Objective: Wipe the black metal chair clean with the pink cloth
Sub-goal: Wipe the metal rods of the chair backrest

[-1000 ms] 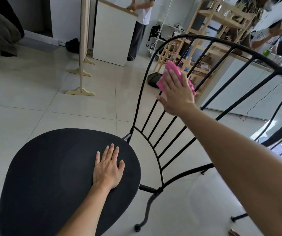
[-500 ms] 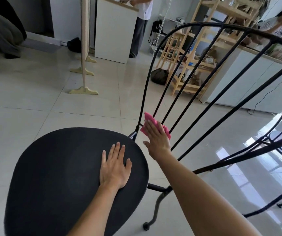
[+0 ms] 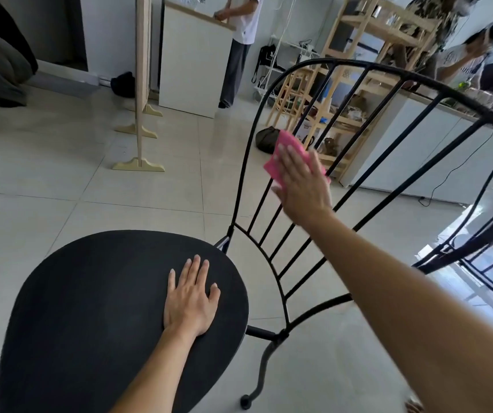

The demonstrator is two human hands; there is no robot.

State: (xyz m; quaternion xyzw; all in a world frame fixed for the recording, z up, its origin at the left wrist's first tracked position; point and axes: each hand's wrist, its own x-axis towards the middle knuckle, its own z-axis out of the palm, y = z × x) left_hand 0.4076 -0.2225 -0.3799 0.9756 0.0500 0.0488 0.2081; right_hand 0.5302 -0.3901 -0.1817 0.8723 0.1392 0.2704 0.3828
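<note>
Now our right hand (image 3: 302, 186) flat, fingers straight, pressing pink cloth (image 3: 284, 153) on thin back bars (image 3: 355, 180) of black metal chair (image 3: 239, 180). Our left hand (image 3: 190, 299) flat, open on round seat (image 3: 90, 308), holding nothing. Bars run up-down, fanning out; we think next wipe goes along them.

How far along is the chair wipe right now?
Done: nothing can be confirmed; the black seat shows no visible wipe marks either way. In hand: the right hand presses the pink cloth flat against the backrest bars, about mid-height, while the left hand rests flat on the seat. Left, likely: the top rail, the outer bars and the legs.
</note>
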